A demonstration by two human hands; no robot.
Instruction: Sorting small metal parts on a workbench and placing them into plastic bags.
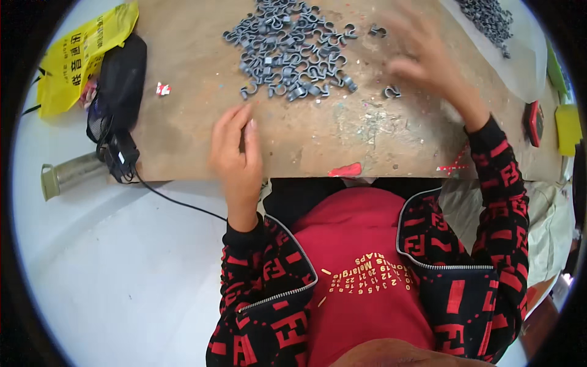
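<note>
A heap of grey plastic C-shaped clips lies at the far middle of the brown work table. My left hand is at the near side of the heap, above the table's front part. Its fingers curve together and the thumb tip lies close to them; anything between them is hidden. To the right of the heap, my right hand is blurred by motion, its thumb and fingers spread apart. Near it lie a single loose clip and another small clip close to the heap's right edge.
Smaller dark grey parts lie on a whitish sheet at the far right. A red-and-black object sits by the right edge. At left are a yellow bag, a black pouch and a corded black adapter.
</note>
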